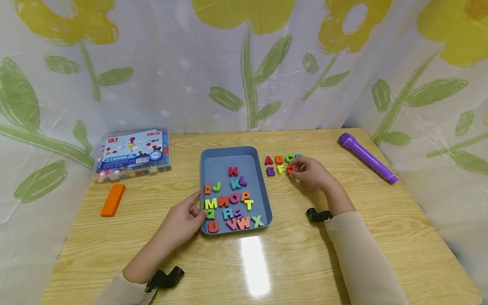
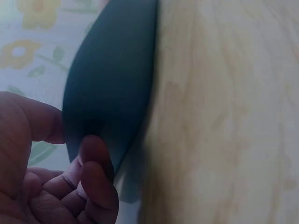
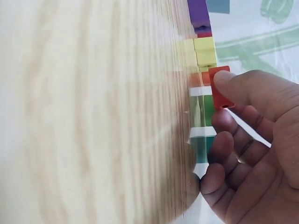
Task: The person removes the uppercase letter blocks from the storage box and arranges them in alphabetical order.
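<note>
Near the middle of the table lies a blue-grey tray [image 1: 228, 157] with several coloured letter blocks inside, among them a red H [image 1: 233, 171] and a green X [image 1: 257, 220]. My left hand [image 1: 184, 222] pinches the tray's left side wall near the front corner, thumb at the rim. To the right of the tray, my right hand [image 1: 311, 173] pinches a red letter block [image 3: 223, 95], which looks like a G, between thumb and fingertip. It is beside a yellow F [image 1: 281, 169] and a purple E [image 1: 270, 171]. Behind these stand A [image 1: 268, 160], B [image 1: 279, 159], C and a partly covered blue letter.
A clear plastic box [image 1: 131, 154] with a printed label stands at the back left. An orange block [image 1: 113, 200] lies in front of it. At the back right rests a purple microphone [image 1: 367, 157]. A flowered curtain [image 1: 183, 84] hangs behind the table.
</note>
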The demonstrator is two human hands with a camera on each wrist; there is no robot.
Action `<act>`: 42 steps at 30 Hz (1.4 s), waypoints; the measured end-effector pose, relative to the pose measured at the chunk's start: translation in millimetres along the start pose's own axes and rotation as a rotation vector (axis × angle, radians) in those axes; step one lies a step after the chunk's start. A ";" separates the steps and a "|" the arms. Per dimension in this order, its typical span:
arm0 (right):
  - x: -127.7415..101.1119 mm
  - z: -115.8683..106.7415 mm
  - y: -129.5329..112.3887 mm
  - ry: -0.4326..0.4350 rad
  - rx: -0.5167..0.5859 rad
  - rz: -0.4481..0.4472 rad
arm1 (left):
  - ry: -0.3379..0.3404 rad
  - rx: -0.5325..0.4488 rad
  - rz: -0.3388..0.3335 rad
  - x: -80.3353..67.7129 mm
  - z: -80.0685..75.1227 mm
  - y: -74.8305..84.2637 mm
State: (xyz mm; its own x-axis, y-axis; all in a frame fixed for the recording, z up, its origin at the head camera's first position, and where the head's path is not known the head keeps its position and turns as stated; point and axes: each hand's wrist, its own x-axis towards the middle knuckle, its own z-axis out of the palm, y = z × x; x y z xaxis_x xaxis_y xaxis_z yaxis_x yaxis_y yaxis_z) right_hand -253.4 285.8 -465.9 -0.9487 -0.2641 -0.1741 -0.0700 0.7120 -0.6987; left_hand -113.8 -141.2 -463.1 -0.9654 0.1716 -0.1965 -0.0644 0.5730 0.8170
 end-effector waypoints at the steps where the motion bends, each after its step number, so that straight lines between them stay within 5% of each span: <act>1: 0.5 0.1 0.3 0.001 -0.002 0.001 | 0.002 -0.008 0.002 0.2 1.0 -1.0; 27: -10.9 -4.8 -5.7 0.044 -0.076 0.047 | -0.021 -0.140 -0.063 -15.5 4.2 -5.3; 34: -26.1 -11.1 -65.2 0.062 -0.102 -0.088 | -0.032 -0.181 -0.051 -14.8 4.2 -3.3; 42: 1.2 23.0 -141.8 -0.014 -0.159 -0.256 | -0.036 -0.175 -0.052 -14.3 4.2 -5.2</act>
State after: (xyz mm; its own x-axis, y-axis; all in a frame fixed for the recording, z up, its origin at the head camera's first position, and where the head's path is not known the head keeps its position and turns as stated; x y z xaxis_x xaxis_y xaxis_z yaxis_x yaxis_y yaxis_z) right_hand -237.5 169.6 -383.0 -0.8897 -0.4562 -0.0168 -0.3546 0.7138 -0.6039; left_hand -98.6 -143.3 -466.8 -0.9502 0.1758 -0.2573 -0.1598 0.4338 0.8867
